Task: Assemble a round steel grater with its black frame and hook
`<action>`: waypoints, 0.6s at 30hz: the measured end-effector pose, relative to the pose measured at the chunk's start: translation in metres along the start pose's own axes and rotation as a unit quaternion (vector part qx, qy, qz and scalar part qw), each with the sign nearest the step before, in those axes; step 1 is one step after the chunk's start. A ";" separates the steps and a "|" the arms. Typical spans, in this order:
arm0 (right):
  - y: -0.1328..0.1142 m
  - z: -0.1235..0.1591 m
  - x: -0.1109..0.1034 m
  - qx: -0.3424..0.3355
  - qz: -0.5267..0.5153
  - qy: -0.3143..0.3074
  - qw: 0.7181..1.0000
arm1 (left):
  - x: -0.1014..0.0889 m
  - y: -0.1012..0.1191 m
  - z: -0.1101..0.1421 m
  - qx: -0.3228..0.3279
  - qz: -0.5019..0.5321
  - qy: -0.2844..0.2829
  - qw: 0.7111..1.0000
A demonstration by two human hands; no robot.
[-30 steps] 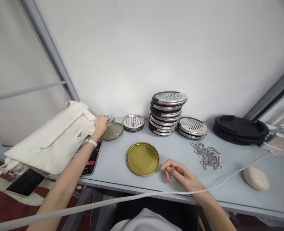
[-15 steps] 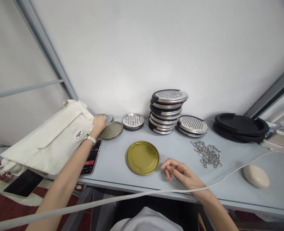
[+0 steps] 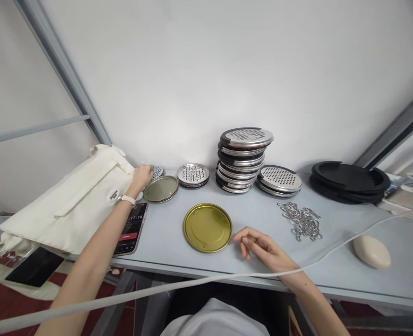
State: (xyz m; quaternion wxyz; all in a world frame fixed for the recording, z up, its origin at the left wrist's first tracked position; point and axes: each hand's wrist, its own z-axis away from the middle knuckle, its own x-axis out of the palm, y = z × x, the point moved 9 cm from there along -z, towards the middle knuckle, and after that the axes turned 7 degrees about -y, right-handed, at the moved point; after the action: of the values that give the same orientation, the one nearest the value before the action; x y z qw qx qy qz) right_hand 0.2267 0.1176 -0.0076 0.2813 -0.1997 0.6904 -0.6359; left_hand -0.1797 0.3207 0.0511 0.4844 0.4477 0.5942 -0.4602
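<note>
My left hand (image 3: 142,176) reaches to the back left, beside the white bag (image 3: 83,200), with its fingers curled down at the small grater discs (image 3: 158,171). Whatever lies inside those fingers is hidden. Just in front of the discs, a dull olive round lid (image 3: 161,188) rests on the table. My right hand (image 3: 259,246) lies palm half up and holds nothing; its fingers are loosely bent and apart. Right beside its fingertips sits a shiny gold round lid (image 3: 208,227), flat on the table and untouched.
Along the wall stand a low pile of grater discs (image 3: 193,174), a tall stack (image 3: 243,161), a shorter stack (image 3: 280,180) and black rings (image 3: 350,182). Metal clips (image 3: 301,220), a beige rounded object (image 3: 372,252) and a phone (image 3: 131,228) lie nearer. A white cable (image 3: 206,280) crosses in front.
My left hand has shifted slightly, away from the bag's edge, and more of the small grater discs shows beside it. My right hand and the gold lid stay in place.
</note>
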 end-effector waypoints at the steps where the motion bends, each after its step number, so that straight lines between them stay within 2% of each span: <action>1: 0.000 -0.002 0.000 -0.005 0.005 0.007 1.000 | 0.000 -0.001 -0.001 -0.001 0.006 -0.002 1.000; 5: -0.008 -0.012 -0.001 -0.042 0.099 0.057 0.993 | -0.002 -0.008 -0.005 -0.002 0.033 -0.013 0.999; 7: -0.016 -0.018 0.001 -0.063 0.194 0.079 0.976 | -0.003 -0.011 -0.008 -0.005 0.048 -0.021 0.999; 10: -0.024 -0.025 0.011 -0.089 0.285 0.073 0.952 | -0.005 -0.014 -0.013 -0.009 0.075 -0.028 0.997; 14: -0.025 -0.025 0.016 -0.104 0.314 0.056 0.942 | -0.011 -0.014 -0.017 0.003 0.124 -0.023 0.992; 18: -0.022 -0.022 0.016 -0.116 0.332 0.046 0.935 | -0.026 -0.011 -0.018 0.030 0.197 0.006 0.980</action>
State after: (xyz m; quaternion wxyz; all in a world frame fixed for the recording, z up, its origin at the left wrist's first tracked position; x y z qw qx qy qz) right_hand 0.1988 0.1221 0.0125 0.4189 0.0390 0.7986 -0.4304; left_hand -0.1900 0.3343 0.0800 0.5477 0.5733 0.4835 -0.3709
